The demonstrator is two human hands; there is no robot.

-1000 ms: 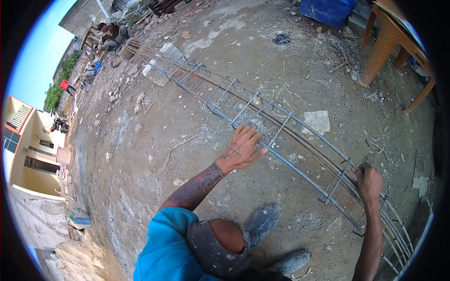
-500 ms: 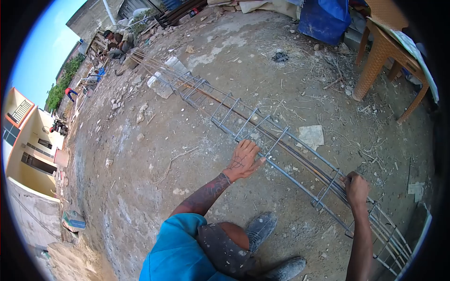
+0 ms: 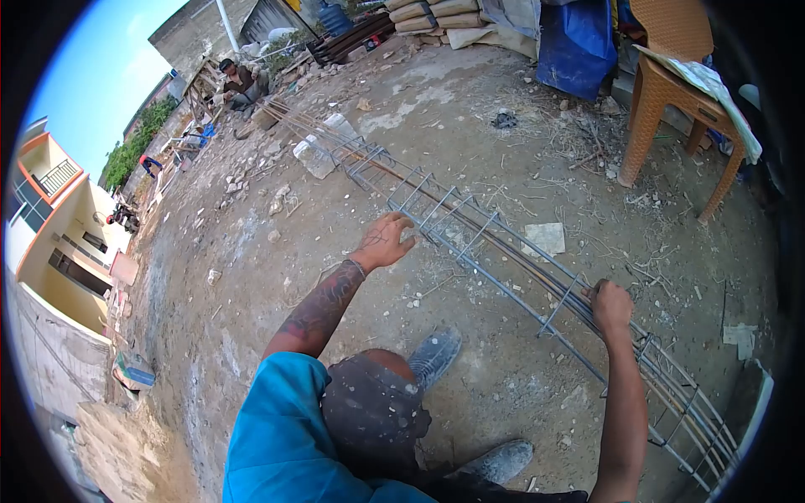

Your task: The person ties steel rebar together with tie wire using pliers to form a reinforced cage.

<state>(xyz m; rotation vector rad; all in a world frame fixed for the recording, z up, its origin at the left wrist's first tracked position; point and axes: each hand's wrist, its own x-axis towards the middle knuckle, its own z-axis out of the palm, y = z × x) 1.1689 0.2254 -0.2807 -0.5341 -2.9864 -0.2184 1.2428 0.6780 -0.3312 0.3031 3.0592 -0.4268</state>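
Observation:
A long rebar cage [image 3: 495, 277] of steel bars tied with square stirrups runs from the upper left to the lower right, above the dirt. My right hand [image 3: 612, 308] is closed around bars on its far side, the fingers partly hidden. My left hand [image 3: 386, 241] hovers beside the near bar by a cluster of stirrups, fingers apart and holding nothing. Farther up, the cage passes over a pale block [image 3: 317, 156]; whether it touches is hard to tell. Bare bar ends stick out beyond the stirrups at the far end.
A brown plastic chair [image 3: 671, 92] stands at the upper right, by a blue tarp [image 3: 574, 50] and stacked sacks [image 3: 436, 15]. A person [image 3: 241, 84] sits near the cage's far end. Rubble and twigs litter the ground. My shoes [image 3: 436, 356] are below the cage.
My left hand has let go of the near bar and moved up and left, off the cage. My right hand keeps its grip on the bars. The whole view has shifted slightly.

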